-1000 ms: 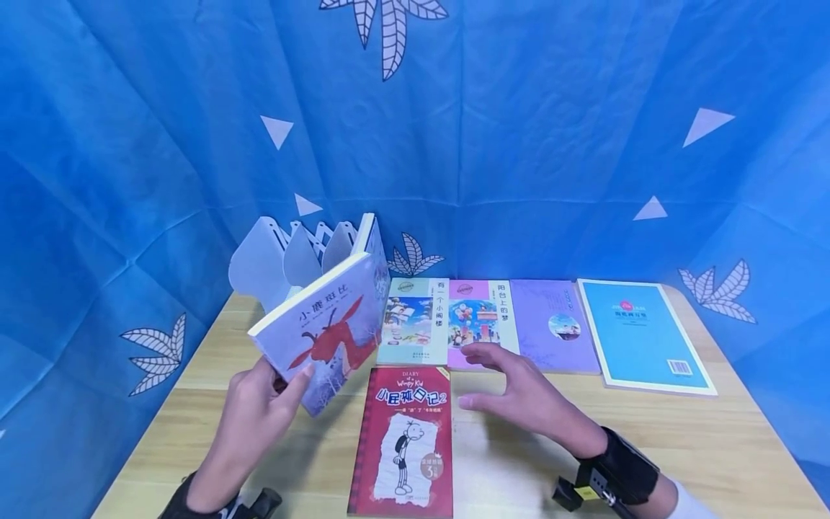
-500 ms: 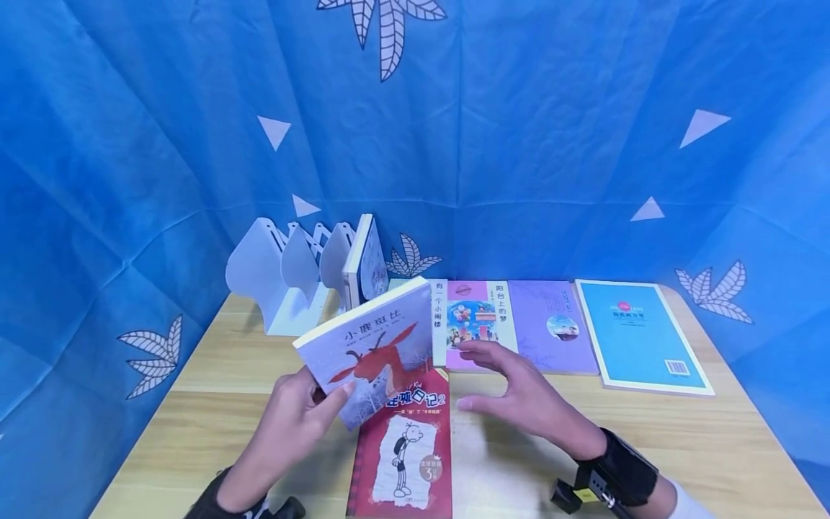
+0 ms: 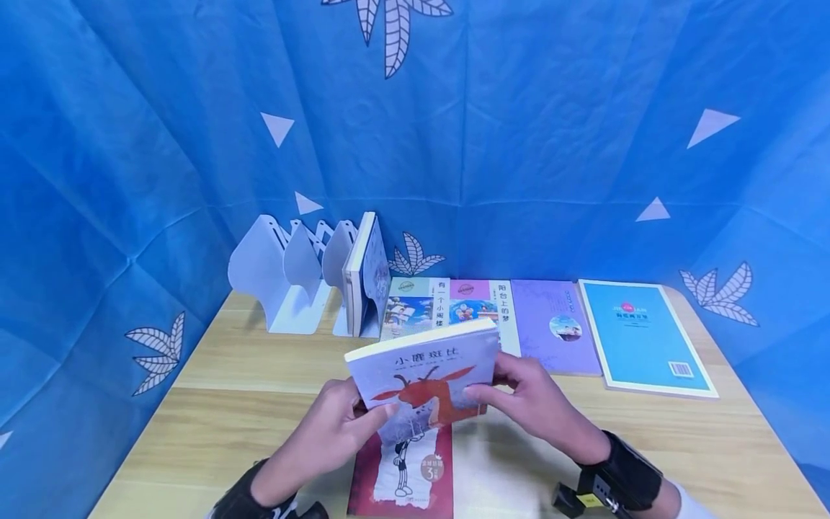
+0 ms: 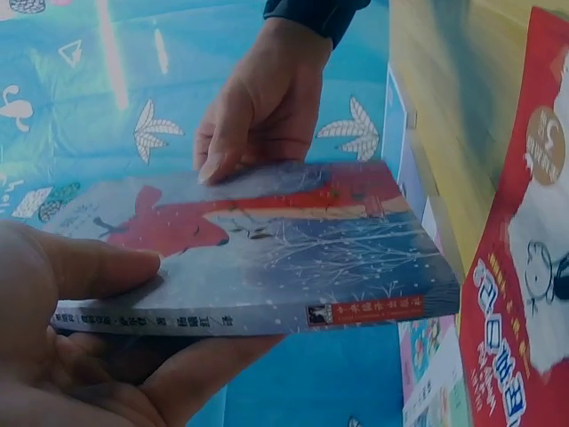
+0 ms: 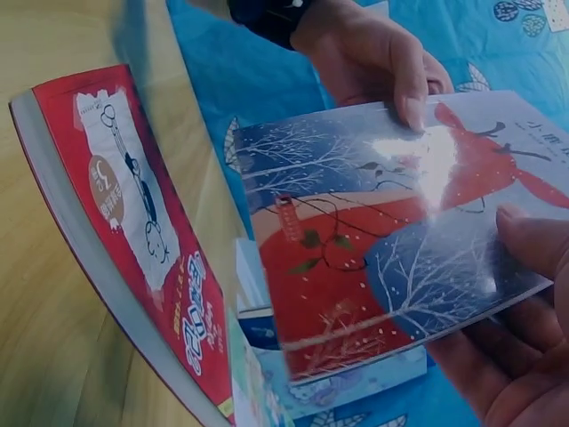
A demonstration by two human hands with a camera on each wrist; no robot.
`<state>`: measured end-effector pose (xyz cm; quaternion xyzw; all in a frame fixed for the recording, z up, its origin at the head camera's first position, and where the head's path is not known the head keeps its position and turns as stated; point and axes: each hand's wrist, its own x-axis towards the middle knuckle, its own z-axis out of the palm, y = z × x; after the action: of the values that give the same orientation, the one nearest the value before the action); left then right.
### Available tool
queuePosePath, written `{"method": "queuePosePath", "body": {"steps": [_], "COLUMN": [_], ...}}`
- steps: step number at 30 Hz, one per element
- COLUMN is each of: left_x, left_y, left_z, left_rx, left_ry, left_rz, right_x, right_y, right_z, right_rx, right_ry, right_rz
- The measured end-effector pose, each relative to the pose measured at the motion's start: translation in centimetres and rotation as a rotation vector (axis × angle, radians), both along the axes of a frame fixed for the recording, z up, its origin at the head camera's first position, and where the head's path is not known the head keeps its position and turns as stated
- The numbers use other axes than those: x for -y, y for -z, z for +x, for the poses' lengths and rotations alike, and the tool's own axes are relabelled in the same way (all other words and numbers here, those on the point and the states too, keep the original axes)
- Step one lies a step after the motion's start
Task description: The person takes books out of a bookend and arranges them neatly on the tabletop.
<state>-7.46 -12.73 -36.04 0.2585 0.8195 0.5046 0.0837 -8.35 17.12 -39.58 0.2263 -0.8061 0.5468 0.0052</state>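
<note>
Grey-blue rectangular paper book with red-deer cover (image 3: 424, 382) | between left hand (image 3: 340, 424) and right hand (image 3: 543, 401), pinched at opposite edges, closed to book thickness, likely for balance | below grip: red rectangular paperback (image 3: 402, 479)

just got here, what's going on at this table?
A person is holding up a deer-cover book with both hands, the left hand and right hand gripping opposite sides, thumbs on the cover. Below it, a red book lies on the table. Four books lie in a row behind. At back left, a white rack has something book-like upright near its right end.
</note>
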Motion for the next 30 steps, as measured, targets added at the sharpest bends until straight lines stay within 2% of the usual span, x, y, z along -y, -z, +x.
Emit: {"method": "queuePosePath", "body": {"steps": [4,7,10,14,18,21,26,30], "left_x": [-0.5,-0.7,-0.9,-1.3,-1.8,-1.9,-1.8,-1.6], "left_y": [0.0,-0.1,-0.3,-0.4,-0.3,-0.1,0.1,0.2], "left_z": [0.0,0.0,-0.1,-0.1,0.0,0.0,-0.2,-0.4], "left_rx": [-0.003,0.043,0.111,0.139,0.094,0.034,-0.073,-0.129], "left_ry": [0.069,0.109,0.126,0.124,0.117,0.095,0.028,-0.043], "left_rz": [0.002,-0.002,-0.026,-0.06,-0.073,-0.029,0.064,0.055], "right_x": [-0.5,-0.9,-1.3,-1.8,-2.3,-2.5,-3.0,-3.5], "right_y": [-0.1,-0.2,-0.2,-0.1,-0.1,-0.2,-0.2,0.0], "right_z": [0.3,0.6,0.9,1.3,1.8,2.1,2.4,2.5], "right_rx": [-0.088,-0.187,-0.275,-0.335,-0.286,-0.239,-0.151,-0.03], "right_ry": [-0.012,-0.056,-0.087,-0.077,-0.06,-0.042,0.032,0.089], "right_rz": [0.033,0.022,0.007,0.016,-0.005,-0.026,-0.01,0.008]}}
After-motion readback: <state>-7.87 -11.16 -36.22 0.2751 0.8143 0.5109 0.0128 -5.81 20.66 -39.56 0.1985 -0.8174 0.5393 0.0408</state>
